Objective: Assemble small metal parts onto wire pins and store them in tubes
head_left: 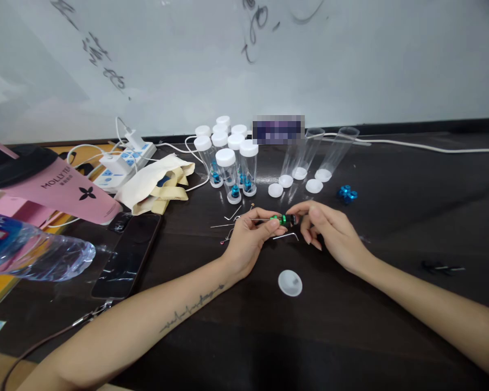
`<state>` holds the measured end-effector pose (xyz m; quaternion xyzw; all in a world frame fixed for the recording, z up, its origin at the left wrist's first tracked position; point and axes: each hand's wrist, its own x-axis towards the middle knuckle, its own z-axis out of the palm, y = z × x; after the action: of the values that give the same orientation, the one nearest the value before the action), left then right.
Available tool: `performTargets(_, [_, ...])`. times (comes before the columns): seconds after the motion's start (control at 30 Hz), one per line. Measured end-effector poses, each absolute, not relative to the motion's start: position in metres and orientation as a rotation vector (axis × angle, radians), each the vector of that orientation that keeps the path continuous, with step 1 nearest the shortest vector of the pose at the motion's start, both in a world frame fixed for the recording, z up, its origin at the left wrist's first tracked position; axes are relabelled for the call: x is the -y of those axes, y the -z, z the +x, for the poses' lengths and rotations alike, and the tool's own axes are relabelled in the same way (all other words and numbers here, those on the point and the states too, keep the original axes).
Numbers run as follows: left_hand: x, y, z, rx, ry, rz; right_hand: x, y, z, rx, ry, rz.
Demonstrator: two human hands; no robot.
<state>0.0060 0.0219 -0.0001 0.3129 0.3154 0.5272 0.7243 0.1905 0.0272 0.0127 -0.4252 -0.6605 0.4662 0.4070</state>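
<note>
My left hand (249,237) and my right hand (328,231) meet over the dark table (350,326), each pinching one end of a small green and black cylindrical part (284,219). The left fingers close on its left end, the right fingertips on its right end. Thin metal pins (286,235) lie on the table just under and left of the hands. A white round cap (290,283) lies in front of the hands, between my forearms.
Several capped clear vials (232,163) with blue parts stand behind the hands. Open tubes (305,155) lie tipped with loose caps (275,190) beside them, and blue parts (346,193) sit to the right. At left are a phone (127,255), pink cup (61,190), water bottle (32,250), cloth bag (155,184) and power strip (122,163).
</note>
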Motion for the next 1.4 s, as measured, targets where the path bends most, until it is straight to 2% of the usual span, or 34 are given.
performTargets(1.4, [-0.0216, -0.0008, 0.0059, -0.710, -1.168, 0.689, -0.0276, -0.0096, 0.1930, 1.625, -1.233, -1.039])
